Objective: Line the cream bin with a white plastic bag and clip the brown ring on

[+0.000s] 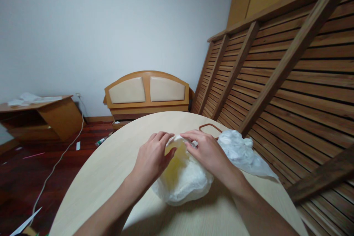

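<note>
Fingers (pixel 160 136): both sets are curved at the far edge of the bag's mouth, thumbs set apart from the forefingers; you cannot tell from here whether either pinches the edge.
Left hand (pixel 152 155): yours, on the left of the opening, its thumb reaching across the yellow inside.
Right hand (pixel 206 149): yours, on the right of the opening, forefinger tip near your left one at the far edge.
White bag (pixel 190 186): right between your hands, on the near half of the table, its mouth open toward you; yellow shows within, though you cannot tell whether that is a lining or a separate vessel.
Round table (pixel 110 177): pale and lightly grained, under the bag and your forearms.
Second bag (pixel 238 147): white and crumpled, beyond your right wrist near the table's right edge, one corner stretched toward you.
Brown loop (pixel 208 125): flat on the table, just beside that second bag, partly hidden behind your right hand.
White cord (pixel 62 155): runs over the dark red floor (pixel 85 147) at your left, up toward the wall.
Slatted wooden panel (pixel 265 81): leaning along your right side.
Desk (pixel 55 118): far left, white sheets on top.
Headboard (pixel 148 88): beyond the table, with two cream pads, against the pale wall (pixel 124 18).
</note>
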`<state>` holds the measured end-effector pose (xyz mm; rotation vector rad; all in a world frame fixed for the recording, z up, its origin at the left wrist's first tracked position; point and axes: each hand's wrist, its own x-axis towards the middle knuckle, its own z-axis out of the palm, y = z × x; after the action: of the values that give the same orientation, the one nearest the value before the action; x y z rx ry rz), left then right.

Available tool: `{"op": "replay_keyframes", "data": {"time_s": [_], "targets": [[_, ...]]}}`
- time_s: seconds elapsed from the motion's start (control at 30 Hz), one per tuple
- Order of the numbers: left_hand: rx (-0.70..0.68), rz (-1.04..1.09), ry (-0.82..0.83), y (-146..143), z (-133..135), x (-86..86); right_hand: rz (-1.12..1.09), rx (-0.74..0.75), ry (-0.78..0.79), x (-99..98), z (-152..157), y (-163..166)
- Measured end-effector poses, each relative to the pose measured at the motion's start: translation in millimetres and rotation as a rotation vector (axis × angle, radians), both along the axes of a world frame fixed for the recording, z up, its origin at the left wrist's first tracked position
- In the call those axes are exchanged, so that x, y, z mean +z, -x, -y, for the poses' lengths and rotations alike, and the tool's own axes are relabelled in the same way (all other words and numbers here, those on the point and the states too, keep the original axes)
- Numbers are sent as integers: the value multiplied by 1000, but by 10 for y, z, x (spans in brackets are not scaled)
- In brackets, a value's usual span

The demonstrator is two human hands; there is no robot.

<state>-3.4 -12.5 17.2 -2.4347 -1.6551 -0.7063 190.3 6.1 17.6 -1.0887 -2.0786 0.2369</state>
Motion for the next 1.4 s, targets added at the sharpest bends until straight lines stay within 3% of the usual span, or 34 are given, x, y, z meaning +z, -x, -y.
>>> {"op": "replay_keyframes", "data": {"time_s": [0.13,0.4,0.63,1.03,1.4], "targets": [[-80,67,-52,-2,-44,-61,2,46,-23,-7,31,51],[60,10,67,-21,10,13,-38,24,-9,-21,13,70],[-78,135,-105,-17,-5,-59,-75,75,-39,-22,26,98],[-40,241,-135,36,-147,-135,-31,-52,-47,-103,-35,94],[-37,182,-139,21,-99,-101,-32,13,-87,-104,-12,119]]}}
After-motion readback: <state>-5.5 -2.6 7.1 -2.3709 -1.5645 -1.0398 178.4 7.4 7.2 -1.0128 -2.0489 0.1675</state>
